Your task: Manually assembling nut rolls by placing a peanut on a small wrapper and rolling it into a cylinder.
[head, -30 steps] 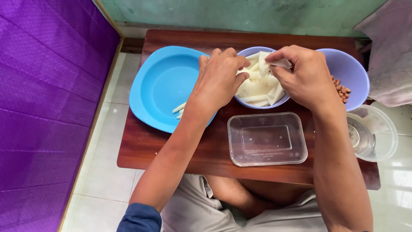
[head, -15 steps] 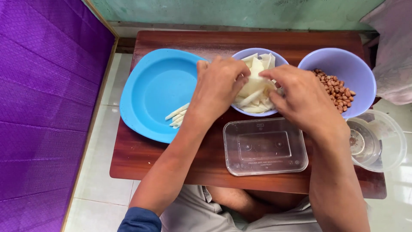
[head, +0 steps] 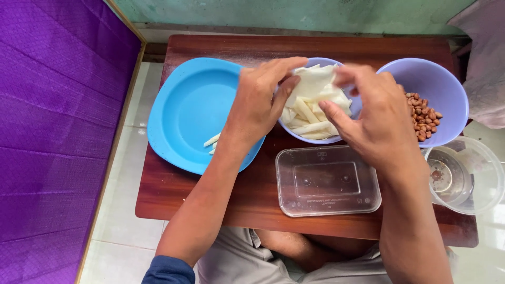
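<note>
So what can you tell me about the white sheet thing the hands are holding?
The white sheet is thin, pale and floppy, like a soft wrapper or a slice of something, though I cannot tell which. The left hand pinches its left edge and the right hand grips its right side, so it hangs spread between them. It is held just above the middle lilac bowl, which is full of white strips of similar colour. Its lower edge seems to touch that pile.

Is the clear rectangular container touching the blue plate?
Apart. The head view shows bare wood between the clear rectangular container and the blue plate.
</note>
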